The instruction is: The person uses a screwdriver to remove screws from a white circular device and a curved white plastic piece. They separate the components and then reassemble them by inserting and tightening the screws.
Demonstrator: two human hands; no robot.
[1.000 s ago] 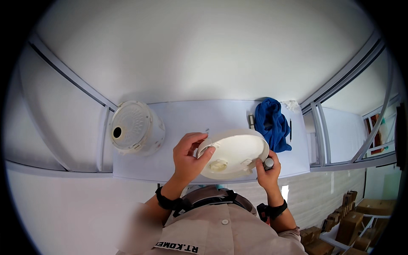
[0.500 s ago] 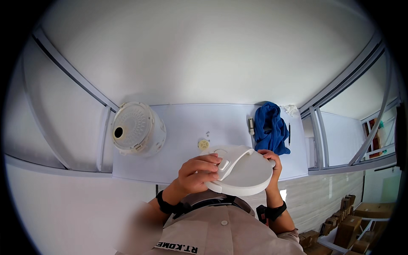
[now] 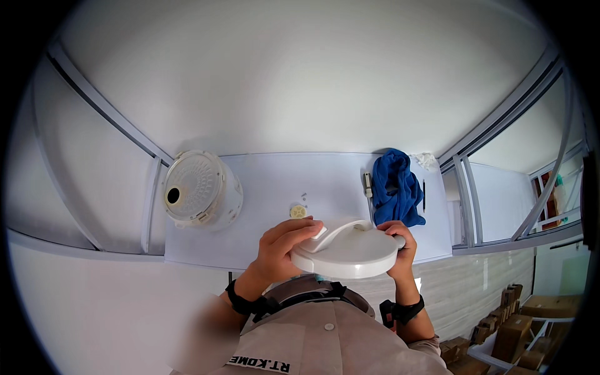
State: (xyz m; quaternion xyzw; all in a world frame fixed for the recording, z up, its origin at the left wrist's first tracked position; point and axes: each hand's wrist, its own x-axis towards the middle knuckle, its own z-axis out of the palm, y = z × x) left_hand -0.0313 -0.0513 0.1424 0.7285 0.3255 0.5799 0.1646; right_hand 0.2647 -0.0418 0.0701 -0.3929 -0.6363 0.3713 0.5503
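Both my hands hold a round white lid (image 3: 350,257) with a raised curved handle, above the near edge of the table. My left hand (image 3: 278,247) is closed on its left rim, with the fingers beside a small raised button part. On the opposite rim, my right hand (image 3: 403,247) grips next to a small grey knob. The lid is tilted, so its near side wall shows. Just beyond it, a small yellowish round plastic part (image 3: 298,212) lies on the table, with a few tiny pieces behind it.
A white tub-shaped appliance body (image 3: 203,187) with a dark round hole stands at the table's left. A screwdriver (image 3: 367,185), a crumpled blue cloth (image 3: 398,190) and a thin black pen-like stick (image 3: 424,195) lie at the right. Cardboard boxes (image 3: 512,337) sit on the floor, lower right.
The lid has tipped further and turned a little, showing more of its near side wall. My left hand has shifted its grip back along the rim. My right hand stays on the right side.
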